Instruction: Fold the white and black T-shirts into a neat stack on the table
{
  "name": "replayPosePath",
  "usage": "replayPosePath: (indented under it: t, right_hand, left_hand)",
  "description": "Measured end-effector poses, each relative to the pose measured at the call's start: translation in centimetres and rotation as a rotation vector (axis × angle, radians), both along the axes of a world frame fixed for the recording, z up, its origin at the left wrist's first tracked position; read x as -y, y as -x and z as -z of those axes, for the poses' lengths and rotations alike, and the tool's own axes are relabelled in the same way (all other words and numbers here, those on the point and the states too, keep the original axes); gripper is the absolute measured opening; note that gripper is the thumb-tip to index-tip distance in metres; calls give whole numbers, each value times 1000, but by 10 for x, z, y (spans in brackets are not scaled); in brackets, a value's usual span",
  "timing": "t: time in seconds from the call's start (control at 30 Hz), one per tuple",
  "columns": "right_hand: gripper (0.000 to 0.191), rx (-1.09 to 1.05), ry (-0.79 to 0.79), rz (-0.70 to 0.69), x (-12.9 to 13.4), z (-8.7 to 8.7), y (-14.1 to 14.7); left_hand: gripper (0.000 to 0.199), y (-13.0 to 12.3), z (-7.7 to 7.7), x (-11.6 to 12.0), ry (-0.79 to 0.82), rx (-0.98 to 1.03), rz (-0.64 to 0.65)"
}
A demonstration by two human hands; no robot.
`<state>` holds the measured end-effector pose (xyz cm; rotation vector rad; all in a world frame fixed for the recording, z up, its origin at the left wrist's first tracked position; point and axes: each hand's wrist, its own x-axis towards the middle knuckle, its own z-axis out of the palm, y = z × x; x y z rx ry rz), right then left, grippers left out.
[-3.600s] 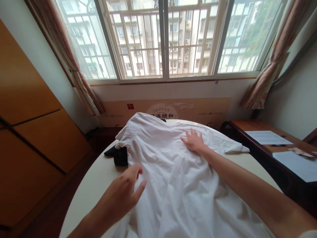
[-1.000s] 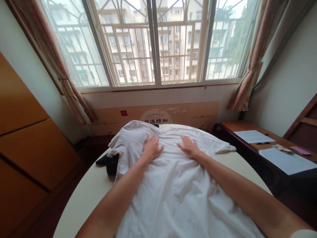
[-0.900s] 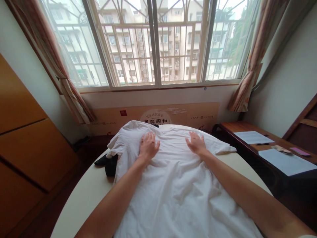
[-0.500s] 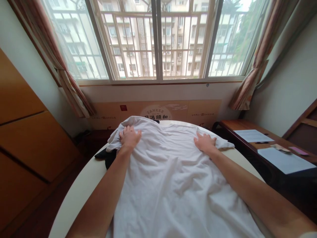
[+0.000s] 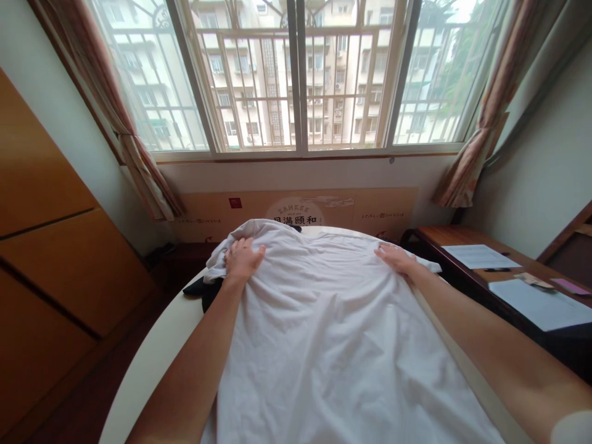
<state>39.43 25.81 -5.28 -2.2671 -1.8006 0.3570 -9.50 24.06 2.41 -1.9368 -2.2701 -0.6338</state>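
Head view: white shirt (image 5: 319,333) lies under left hand (image 5: 244,258), splayed loose, and right hand (image 5: 396,256), can't tell if pinching, so tugging could drag that black thing (image 5: 197,287) near the left.

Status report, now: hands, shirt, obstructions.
Left hand, right hand: both on white shirt. Shirt wrinkled, spread over table. Black item partly covered, left side.

Left hand (image 5: 243,258) and right hand (image 5: 396,256) rest on a white garment (image 5: 319,314) (rather creased).
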Motion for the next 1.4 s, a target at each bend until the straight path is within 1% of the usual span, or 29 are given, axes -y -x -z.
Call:
replayPosePath:
  t: [0.07,0.2,0.27,0.33,0.4,0.43,0.5,0.53,0.57,0.6,0.63,0.67,0.7,0.77,0.83,0.9,1.0,1.13,1.27,1.33,1.4]
  right_hand:
    - [66,-14,11,-56,-3,-1,-13]
    - [63,22,-14,-83,4,3,-33]
    - [65,84,-29,-70,9,4,-35]
    - [66,157,-33,-30,13,3,-28]
    - [68,206,-34,-38,19,-3,-7]
    - [69,216,-40,-80,23,-6,9]
    - [71,197,-51,-258,39,-14,49]
    - [74,163,-54,-364,51,-17,71]
    - [79,120,-47,-490,65,-20,93]
    - [84,62,-27,-634,81,-21,114]
    - [87,-2,-9,-753,98,-22,133]
    - [90,-47,-16,-845,115,-22,148]
    - [94,-63,-36,-914,131,-22,160]
    - [101,-70,-77,-969,158,-20,172]
    - [106,-68,-104,-977,175,-18,170]
    - [109,-78,-105,-995,182,-16,157]
    - [112,-102,-102,-1039,183,-16,132]
    - [116,-99,-111,-1061,182,-16,105]
    - [115,-95,-80,-1083,186,-17,92]
    - [113,-111,-87,-1063,194,-19,90]
    - [111,-140,-102,-1059,209,-23,90]
  left_hand:
    - [69,1,2,-1,-5,-4,1]
    - [69,-1,4,1,-10,-20,-9]
    - [68,-4,6,3,-25,-33,-20]
    - [67,-7,8,6,-50,-54,-27]
    - [66,-12,9,10,-62,-77,-37]
    - [66,-16,8,13,-69,-86,-50]
    - [66,-30,5,20,-118,-124,-63]
    - [65,-40,3,24,-152,-156,-40]
    - [64,-51,1,30,-175,-192,17]
    - [62,-63,1,35,-176,-227,109]
    - [61,-76,2,41,-140,-253,228]
    - [60,-88,5,47,-70,-266,349]
    - [59,-99,11,53,17,-274,449]
    - [61,-114,26,62,180,-288,572]
    - [65,-121,43,68,283,-291,614]
    - [70,-119,55,71,321,-268,635]
    - [74,-108,62,69,300,-217,663]
    - [75,-91,60,65,294,-191,719]
    - [74,-82,58,67,293,-199,761]
    - [68,-83,52,77,237,-199,749]
    - [56,-88,39,98,152,-194,752]
